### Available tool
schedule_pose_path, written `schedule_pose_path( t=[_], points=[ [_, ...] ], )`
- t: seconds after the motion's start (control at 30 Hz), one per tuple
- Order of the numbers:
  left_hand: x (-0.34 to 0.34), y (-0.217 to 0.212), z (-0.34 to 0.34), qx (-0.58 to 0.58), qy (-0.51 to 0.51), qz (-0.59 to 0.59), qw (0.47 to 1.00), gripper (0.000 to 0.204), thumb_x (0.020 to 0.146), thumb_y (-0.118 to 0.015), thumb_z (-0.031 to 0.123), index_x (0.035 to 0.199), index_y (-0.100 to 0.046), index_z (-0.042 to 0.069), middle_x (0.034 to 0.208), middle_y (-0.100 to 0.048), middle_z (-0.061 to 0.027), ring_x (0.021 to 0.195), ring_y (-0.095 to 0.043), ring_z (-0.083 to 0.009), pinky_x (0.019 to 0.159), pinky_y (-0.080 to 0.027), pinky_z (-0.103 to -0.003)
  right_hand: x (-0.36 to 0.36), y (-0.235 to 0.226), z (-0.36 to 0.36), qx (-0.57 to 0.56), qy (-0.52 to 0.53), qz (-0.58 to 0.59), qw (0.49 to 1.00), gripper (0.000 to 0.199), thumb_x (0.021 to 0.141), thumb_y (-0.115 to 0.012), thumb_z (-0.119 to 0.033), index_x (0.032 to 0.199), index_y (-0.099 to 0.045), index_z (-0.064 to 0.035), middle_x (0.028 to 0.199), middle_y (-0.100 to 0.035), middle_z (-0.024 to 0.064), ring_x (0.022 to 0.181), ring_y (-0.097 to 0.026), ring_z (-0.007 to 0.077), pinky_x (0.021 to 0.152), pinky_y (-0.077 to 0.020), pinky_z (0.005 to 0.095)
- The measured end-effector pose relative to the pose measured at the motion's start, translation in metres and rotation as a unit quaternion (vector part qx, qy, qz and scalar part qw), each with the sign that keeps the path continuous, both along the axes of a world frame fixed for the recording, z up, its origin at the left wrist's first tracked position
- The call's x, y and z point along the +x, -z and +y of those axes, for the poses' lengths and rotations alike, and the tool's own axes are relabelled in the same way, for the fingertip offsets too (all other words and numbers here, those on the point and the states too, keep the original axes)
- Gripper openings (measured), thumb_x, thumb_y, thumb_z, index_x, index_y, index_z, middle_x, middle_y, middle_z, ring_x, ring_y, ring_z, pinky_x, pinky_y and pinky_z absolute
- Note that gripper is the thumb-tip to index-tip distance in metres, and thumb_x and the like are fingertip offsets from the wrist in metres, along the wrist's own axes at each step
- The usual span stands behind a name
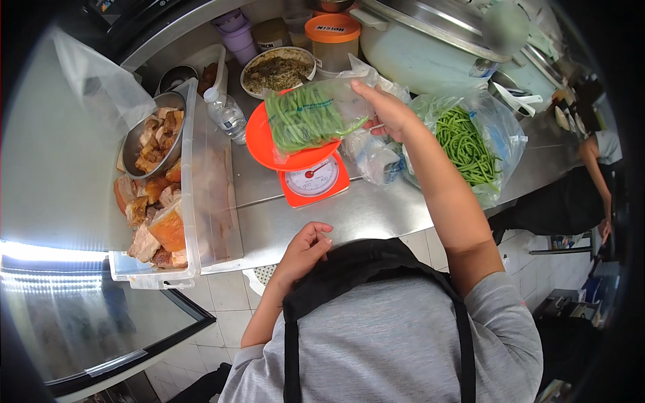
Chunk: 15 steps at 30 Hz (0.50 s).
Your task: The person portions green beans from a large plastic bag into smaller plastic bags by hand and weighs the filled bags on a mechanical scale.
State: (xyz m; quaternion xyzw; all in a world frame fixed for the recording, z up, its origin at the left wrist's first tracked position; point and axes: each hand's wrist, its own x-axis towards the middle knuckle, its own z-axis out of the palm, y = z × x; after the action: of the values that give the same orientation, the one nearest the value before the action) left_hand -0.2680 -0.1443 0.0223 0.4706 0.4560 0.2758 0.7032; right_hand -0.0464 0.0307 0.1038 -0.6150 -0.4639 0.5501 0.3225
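Note:
My right hand (pixel 390 111) grips the loose end of a clear plastic bag of green beans (pixel 306 119). The filled part of that bag lies on the orange pan (pixel 259 144) of a kitchen scale (pixel 316 181), whose round dial faces me. Close to the steel counter's front edge, my left hand (pixel 306 250) is loosely curled before my apron, thumb and fingers apart, holding nothing. A larger open plastic bag of loose green beans (pixel 467 144) sits to the right of my right forearm.
On the left stands a clear plastic bin (pixel 191 221) with roast meat pieces and a metal bowl (pixel 176 101). A water bottle (pixel 225 114) is beside it. Behind the scale are a tub of chopped greens (pixel 279 70) and an orange-lidded container (pixel 332 50). A large lidded pot (pixel 416 57) stands back right; another person's arm (pixel 594 168) shows far right.

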Motion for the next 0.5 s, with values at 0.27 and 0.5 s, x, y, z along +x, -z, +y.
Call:
schedule_pose_path(
  t=[0.27, 0.5],
  points=[
    [-0.008, 0.003, 0.003, 0.011, -0.001, 0.001, 1.0, 0.024, 0.081, -0.05, 0.013, 0.102, -0.045, 0.004, 0.071, -0.045, 0.0009, 0.061, -0.045, -0.0072, 0.057, -0.038, -0.02, -0.015, -0.004, -0.031, 0.118, 0.052, 0.003, 0.992, 0.077, 0.067, -0.059, -0.05, 0.122, -0.029, -0.0039, 0.105, -0.049, 0.0129, 0.075, -0.052, 0.0157, 0.062, -0.042, 0.0274],
    [-0.013, -0.011, 0.01, 0.133, -0.128, -0.001, 0.983, 0.024, 0.078, -0.049, 0.006, 0.102, -0.048, 0.005, 0.071, -0.048, 0.0001, 0.063, -0.047, -0.0073, 0.054, -0.04, -0.02, -0.029, -0.02, -0.023, 0.631, -0.002, -0.156, 0.76, 0.005, 0.072, -0.055, -0.011, 0.074, -0.053, -0.0069, 0.08, -0.048, 0.0102, 0.072, -0.049, 0.0257, 0.064, -0.0421, 0.0333]
  ],
)
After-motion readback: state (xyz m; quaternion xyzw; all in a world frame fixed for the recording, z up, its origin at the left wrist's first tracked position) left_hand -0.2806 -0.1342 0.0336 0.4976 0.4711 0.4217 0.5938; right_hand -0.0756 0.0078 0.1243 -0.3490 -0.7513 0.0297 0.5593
